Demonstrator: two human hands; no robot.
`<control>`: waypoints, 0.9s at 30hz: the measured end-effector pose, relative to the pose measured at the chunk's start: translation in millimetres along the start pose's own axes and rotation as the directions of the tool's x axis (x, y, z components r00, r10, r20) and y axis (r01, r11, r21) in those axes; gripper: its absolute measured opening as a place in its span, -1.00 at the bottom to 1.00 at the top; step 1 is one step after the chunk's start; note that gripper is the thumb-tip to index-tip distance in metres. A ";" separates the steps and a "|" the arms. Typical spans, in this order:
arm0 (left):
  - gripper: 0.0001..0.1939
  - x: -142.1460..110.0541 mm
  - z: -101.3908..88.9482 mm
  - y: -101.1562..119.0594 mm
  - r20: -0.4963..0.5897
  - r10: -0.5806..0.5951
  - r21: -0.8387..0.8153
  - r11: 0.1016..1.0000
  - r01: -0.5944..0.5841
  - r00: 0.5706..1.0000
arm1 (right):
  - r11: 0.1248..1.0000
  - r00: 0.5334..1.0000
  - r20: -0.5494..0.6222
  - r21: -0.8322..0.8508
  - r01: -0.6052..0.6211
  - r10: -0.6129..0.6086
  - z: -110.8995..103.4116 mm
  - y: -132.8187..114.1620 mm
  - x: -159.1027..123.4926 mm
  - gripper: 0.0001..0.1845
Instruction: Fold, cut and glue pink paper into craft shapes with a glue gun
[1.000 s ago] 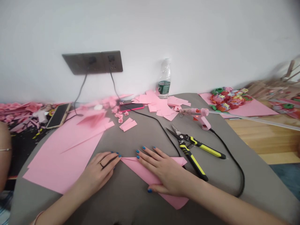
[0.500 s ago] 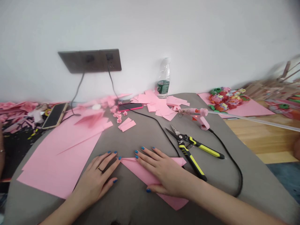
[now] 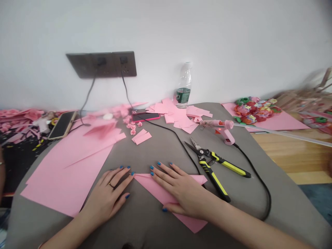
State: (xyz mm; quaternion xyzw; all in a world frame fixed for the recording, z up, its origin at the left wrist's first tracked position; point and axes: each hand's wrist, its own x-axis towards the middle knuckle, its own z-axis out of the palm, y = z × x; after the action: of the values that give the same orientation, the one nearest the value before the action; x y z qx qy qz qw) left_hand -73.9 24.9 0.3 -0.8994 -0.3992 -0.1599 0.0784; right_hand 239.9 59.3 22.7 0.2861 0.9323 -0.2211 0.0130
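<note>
A folded pink paper triangle (image 3: pixel 155 186) lies on the grey surface (image 3: pixel 155 152) in front of me. My right hand (image 3: pixel 178 189) rests flat on it, fingers stretched out and pressing the paper down. My left hand (image 3: pixel 109 195) lies flat on the grey surface just left of the triangle's pointed tip, fingers spread, fingertips touching or nearly touching that tip. Both hands have blue nails; a ring is on the left hand.
Large pink sheets (image 3: pixel 70 166) lie to the left. Yellow-handled snips (image 3: pixel 212 165) and a pink glue gun (image 3: pixel 223 128) with a black cord sit to the right. At the back are cut pink squares (image 3: pixel 178 116), two phones, a water bottle (image 3: pixel 183 86) and a wall socket.
My left hand has flattened and spread its fingers beside the paper tip. The right hand stays pressed on the triangle. The view has shifted slightly.
</note>
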 end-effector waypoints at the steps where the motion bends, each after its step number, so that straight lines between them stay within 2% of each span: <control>1: -0.57 -0.1 0.0 0.5 0.001 0.003 0.009 1.000 -0.003 1.000 | 1.000 1.000 0.013 -0.004 -0.005 0.005 -0.7 -0.6 0.4 -0.10; 5: -0.59 0.7 0.8 1.9 0.016 0.000 0.041 0.999 -0.001 1.000 | 1.000 1.000 0.027 -0.024 -0.007 0.008 -0.2 -1.3 0.9 -0.09; 11: -0.59 3.0 1.2 6.6 0.022 -0.024 0.075 0.997 0.022 0.999 | 0.998 1.000 -0.013 -0.057 0.010 -0.010 5.7 -0.7 0.2 -0.12; 17: -0.47 7.0 2.1 42.4 0.028 -0.120 0.144 0.983 0.115 0.992 | 0.987 0.999 -0.037 -0.158 -0.008 0.002 9.0 -4.0 0.4 -0.12; 21: -0.43 10.7 5.0 65.6 0.057 -0.071 0.137 0.989 0.062 0.996 | 0.979 0.997 -0.076 -0.201 -0.022 0.007 12.9 -7.8 1.3 -0.10; 27: -0.39 8.5 13.5 70.2 0.060 -0.058 0.120 0.992 0.050 0.997 | 0.969 0.991 -0.136 -0.246 -0.011 -0.023 20.9 -9.8 -0.9 -0.14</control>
State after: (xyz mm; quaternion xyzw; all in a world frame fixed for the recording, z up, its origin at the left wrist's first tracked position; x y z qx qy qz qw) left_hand -13.4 -12.5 -10.3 -0.8867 -0.4344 -0.1097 0.1145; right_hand 233.2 42.8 7.9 0.2941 0.9519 -0.0837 -0.0165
